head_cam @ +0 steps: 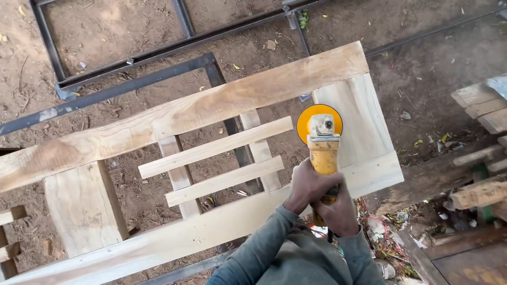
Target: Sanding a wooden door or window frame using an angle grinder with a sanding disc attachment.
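Yellow angle grinder (322,153) w/ round sanding disc (319,122) sits on a pale wood frame (211,108), disc end pointing away from the person, body running straight back toward the chest. Long axis of tool = near-far, roughly square to the frame's long rails. Both hands wrapped tight on the rear handle: left hand (309,186) higher up, closer to the tool body and the disc; right hand (338,211) lower, at the tail where a cord seems to exit, though that bit is hard to read. Grey sleeves on both arms.

Disc lies forward of the hands, over the right end panel (356,119) of the frame, just beside the inner edge where the slats (216,148) meet it. Whether disc is touching wood or a hair above, can't tell from this angle.

Frame rests across dark metal bars (132,79) on dirt ground (116,31). Stacked timber offcuts (483,105) at right, well apart from the hands. Tangle of coloured wires (380,232) near the right elbow, below the frame's near rail (200,232).
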